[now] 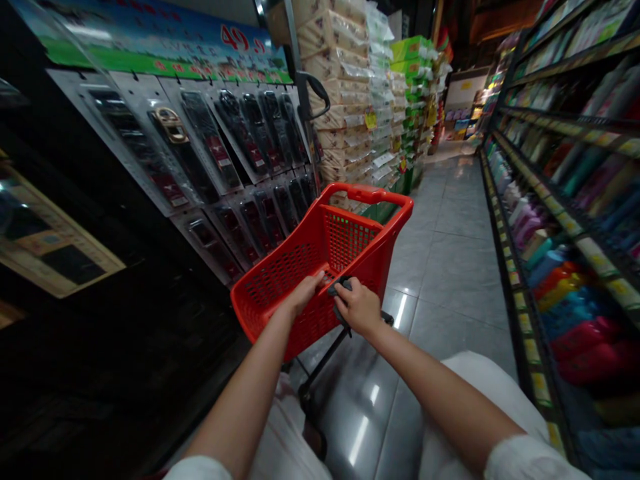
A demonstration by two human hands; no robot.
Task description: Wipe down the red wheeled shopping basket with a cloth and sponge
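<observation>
A red plastic shopping cart with latticed walls stands in front of me, turned at an angle, and its basket looks bare inside. My left hand lies over the near side rim, fingers together and reaching inward; their tips are partly hidden. Close beside it, my right hand is closed around a dark grey piece at the same rim. Whether that piece is fixed to the cart, I cannot tell. The cart's red handle bar is at the far end, away from both hands.
Packaged belts hang on a rack at the left, under a sign with a price. Behind the cart rise stacked wrapped cartons. Shelves of bottles and colourful packs line the right. A grey tiled aisle runs forward.
</observation>
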